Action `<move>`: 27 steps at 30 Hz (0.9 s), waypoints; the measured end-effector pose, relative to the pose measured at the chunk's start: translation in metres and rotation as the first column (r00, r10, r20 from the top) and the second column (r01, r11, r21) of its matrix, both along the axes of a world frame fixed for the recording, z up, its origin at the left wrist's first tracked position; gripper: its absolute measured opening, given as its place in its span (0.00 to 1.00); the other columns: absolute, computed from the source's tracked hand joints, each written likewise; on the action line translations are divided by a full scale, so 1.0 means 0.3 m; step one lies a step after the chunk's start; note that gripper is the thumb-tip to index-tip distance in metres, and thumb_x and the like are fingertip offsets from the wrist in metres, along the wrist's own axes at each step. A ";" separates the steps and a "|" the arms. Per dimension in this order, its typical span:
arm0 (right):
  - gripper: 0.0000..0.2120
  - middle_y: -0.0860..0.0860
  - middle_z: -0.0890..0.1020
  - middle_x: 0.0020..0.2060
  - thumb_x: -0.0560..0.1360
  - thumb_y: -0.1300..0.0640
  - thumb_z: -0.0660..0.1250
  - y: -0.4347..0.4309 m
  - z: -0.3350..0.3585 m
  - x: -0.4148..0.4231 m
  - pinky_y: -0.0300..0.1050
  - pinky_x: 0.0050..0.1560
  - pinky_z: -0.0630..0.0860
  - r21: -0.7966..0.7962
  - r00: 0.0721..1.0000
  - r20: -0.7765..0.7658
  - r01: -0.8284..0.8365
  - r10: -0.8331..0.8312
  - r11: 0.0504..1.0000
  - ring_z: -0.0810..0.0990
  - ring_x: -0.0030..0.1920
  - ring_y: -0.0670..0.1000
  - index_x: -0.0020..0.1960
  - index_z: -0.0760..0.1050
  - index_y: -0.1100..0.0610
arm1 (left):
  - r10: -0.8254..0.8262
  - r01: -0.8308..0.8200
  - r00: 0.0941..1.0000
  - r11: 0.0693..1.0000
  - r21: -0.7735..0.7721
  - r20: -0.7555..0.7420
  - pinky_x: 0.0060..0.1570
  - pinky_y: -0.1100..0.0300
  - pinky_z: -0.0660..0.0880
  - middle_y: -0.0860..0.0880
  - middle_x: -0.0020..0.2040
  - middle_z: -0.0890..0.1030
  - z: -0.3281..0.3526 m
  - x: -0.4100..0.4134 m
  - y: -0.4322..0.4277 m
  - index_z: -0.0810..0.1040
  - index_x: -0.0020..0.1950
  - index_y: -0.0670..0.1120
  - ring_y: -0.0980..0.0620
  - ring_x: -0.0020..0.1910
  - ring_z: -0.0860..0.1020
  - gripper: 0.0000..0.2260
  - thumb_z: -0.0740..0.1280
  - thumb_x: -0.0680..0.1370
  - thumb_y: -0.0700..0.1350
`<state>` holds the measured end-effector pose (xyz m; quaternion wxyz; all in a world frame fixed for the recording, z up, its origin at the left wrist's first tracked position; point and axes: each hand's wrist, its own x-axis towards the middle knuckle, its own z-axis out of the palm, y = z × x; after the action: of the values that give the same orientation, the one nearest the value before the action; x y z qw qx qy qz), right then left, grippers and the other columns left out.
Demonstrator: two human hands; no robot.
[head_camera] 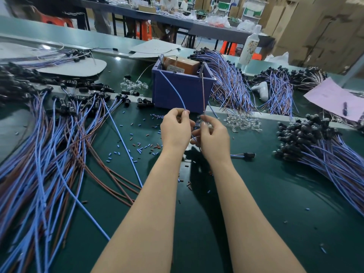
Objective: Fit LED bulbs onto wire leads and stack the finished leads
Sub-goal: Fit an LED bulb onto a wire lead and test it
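over the worktop point(256, 194) the left hand point(175, 129) is pinching the blue wire point(173, 89) and the right hand point(213, 138) the brown wire point(203, 91), both standing upward from the fingers point(184, 114), with the loose bulbs point(244, 122) lying just beyond the right hand.

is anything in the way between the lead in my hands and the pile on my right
Nothing tall. One loose lead lies flat on the mat just right of your right hand, and clear bulbs sit farther back. Lifted over them, the held lead should reach the right pile freely.
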<state>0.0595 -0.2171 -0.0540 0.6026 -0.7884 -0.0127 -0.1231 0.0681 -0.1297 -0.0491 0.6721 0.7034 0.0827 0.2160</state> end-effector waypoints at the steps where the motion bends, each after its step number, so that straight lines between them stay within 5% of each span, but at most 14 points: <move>1: 0.14 0.51 0.81 0.34 0.80 0.63 0.56 0.000 0.000 -0.002 0.39 0.35 0.79 -0.019 1.000 0.000 -0.006 0.006 1.000 0.78 0.29 0.44 0.63 0.73 0.60 | -0.011 0.011 1.000 1.000 0.009 0.000 0.38 0.63 0.76 0.53 0.31 0.77 -0.001 -0.001 0.001 0.76 0.48 0.43 0.56 0.33 0.76 0.07 0.59 0.81 0.41; 4: 0.13 0.50 0.81 0.34 0.80 0.63 0.57 -0.001 0.002 -0.004 0.35 0.31 0.77 -0.042 1.000 -0.002 -0.017 0.017 0.999 0.77 0.27 0.41 0.61 0.74 0.58 | -0.044 0.044 0.999 0.999 0.028 -0.002 0.43 0.57 0.77 0.52 0.31 0.77 0.000 -0.001 0.002 0.77 0.49 0.44 0.55 0.33 0.76 0.07 0.60 0.81 0.41; 8: 0.12 0.53 0.82 0.39 0.80 0.63 0.57 -0.001 0.001 -0.005 0.36 0.33 0.77 -0.070 1.000 0.001 -0.015 0.015 0.997 0.78 0.30 0.43 0.59 0.76 0.56 | -0.061 0.062 0.998 0.997 0.034 -0.024 0.38 0.62 0.78 0.52 0.32 0.77 -0.001 -0.002 0.003 0.78 0.53 0.43 0.55 0.32 0.77 0.08 0.60 0.81 0.41; 14: 0.12 0.51 0.82 0.41 0.79 0.62 0.58 -0.002 -0.002 -0.002 0.32 0.32 0.74 -0.100 1.000 0.023 0.008 -0.005 0.995 0.78 0.33 0.44 0.58 0.77 0.54 | -0.073 0.074 0.996 0.997 0.014 -0.046 0.44 0.56 0.78 0.52 0.32 0.77 -0.009 0.003 0.008 0.78 0.51 0.45 0.53 0.33 0.77 0.07 0.60 0.81 0.41; 22: 0.13 0.52 0.84 0.44 0.78 0.63 0.58 0.004 -0.003 -0.003 0.31 0.34 0.76 -0.113 0.999 0.043 0.001 0.004 0.994 0.82 0.39 0.47 0.58 0.78 0.54 | -0.100 0.103 0.993 0.993 0.050 -0.062 0.34 0.68 0.74 0.54 0.33 0.78 -0.018 0.013 0.009 0.79 0.54 0.44 0.59 0.31 0.77 0.08 0.60 0.81 0.42; 27: 0.13 0.52 0.84 0.47 0.79 0.62 0.58 0.005 -0.005 -0.002 0.43 0.45 0.80 -0.144 0.999 0.039 -0.003 0.008 0.990 0.82 0.46 0.51 0.58 0.77 0.53 | -0.106 0.111 0.992 0.990 0.084 -0.067 0.33 0.71 0.74 0.54 0.35 0.78 -0.015 0.009 0.009 0.78 0.55 0.45 0.58 0.34 0.77 0.09 0.60 0.81 0.43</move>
<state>0.0589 -0.2156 -0.0555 0.5442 -0.8271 -0.0358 -0.1360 0.0707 -0.1270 -0.0535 0.6485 0.7421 0.0557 0.1602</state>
